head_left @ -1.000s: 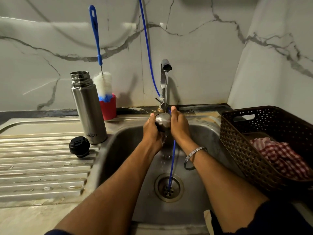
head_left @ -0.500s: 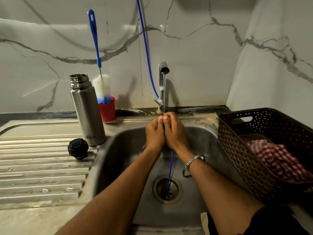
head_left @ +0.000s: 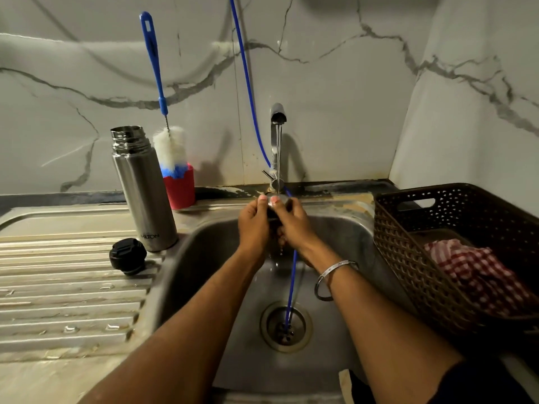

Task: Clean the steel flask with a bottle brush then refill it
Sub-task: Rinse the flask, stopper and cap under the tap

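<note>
- The sink (head_left: 204, 258) takes up the middle, with the tap (head_left: 277, 118) running a thin stream into it; a drainboard surface (head_left: 58, 301) lies to its left
- The basket (head_left: 408, 243) sits right of the sink with a checked cloth (head_left: 478, 275) inside
- The flask (head_left: 143, 188) stands upright and uncapped on the surface at the sink's left rim, well apart from both hands; rigid steel, likely fairly heavy once filled and slippery when wet, so a full wrap round the mid-body looks safest, not the threaded neck
- The brush (head_left: 169, 147) stands head-down in a red cup (head_left: 179, 191) just behind the flask; its thin blue handle looks stiff and light, best taken low down for control
- The left hand (head_left: 253, 225) and right hand (head_left: 294, 225) meet under the stream, each grip curled round a small dark piece (head_left: 272, 212) between them, probably the flask's cup, mostly hidden
- The black stopper (head_left: 127, 255) rests on the drainboard near the flask's base; small and ribbed, easy to pinch
</note>
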